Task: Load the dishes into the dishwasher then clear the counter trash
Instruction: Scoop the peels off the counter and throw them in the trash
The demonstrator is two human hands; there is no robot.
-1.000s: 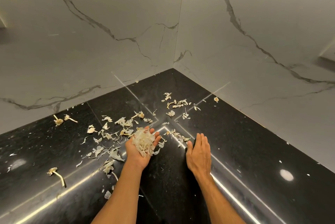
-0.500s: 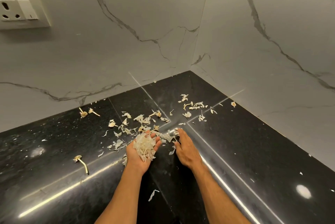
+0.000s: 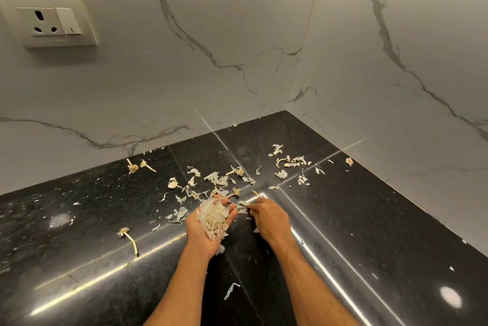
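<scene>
Dry garlic peels and stems [image 3: 219, 180] lie scattered over the black counter [image 3: 79, 233] near the wall corner. My left hand [image 3: 203, 233] is palm up just above the counter, cupping a heap of gathered peels [image 3: 212, 217]. My right hand [image 3: 272, 220] is beside it, back up, fingers curled and pinching a few peels [image 3: 243, 204] at the left hand's fingertips. More peels [image 3: 290, 162] lie farther back towards the corner, and one long stem [image 3: 130, 239] lies to the left.
White marble walls [image 3: 211, 74] meet in a corner behind the counter. A wall socket with a switch [image 3: 52, 21] sits high on the left wall. A single peel [image 3: 231, 290] lies near the front between my forearms. Small white flecks dot the counter's right side.
My right hand slid left from flat on the counter, swept peels towards my left palm, and now pinches some. The camera tilted, bringing the socket into view.
</scene>
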